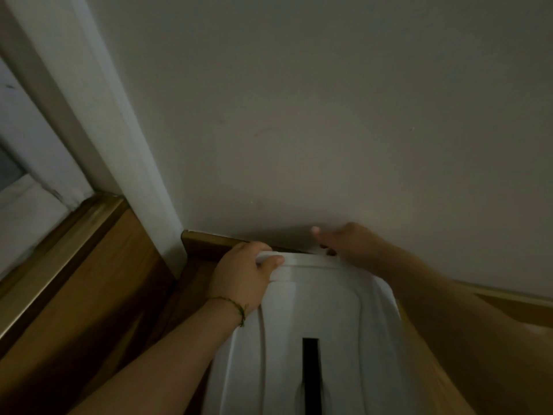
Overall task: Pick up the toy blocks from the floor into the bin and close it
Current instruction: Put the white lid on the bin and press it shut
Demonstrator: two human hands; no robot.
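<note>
Two hands at far rim | white lidded bin on wood floor, against wall | left hand grips far-left corner | right hand blurred, grasp unclear | likely stiff, smooth, light plastic; take by corners

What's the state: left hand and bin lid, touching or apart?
Touching. Head view: the left hand grips the lid at its far left corner, thumb lying on top.
</note>
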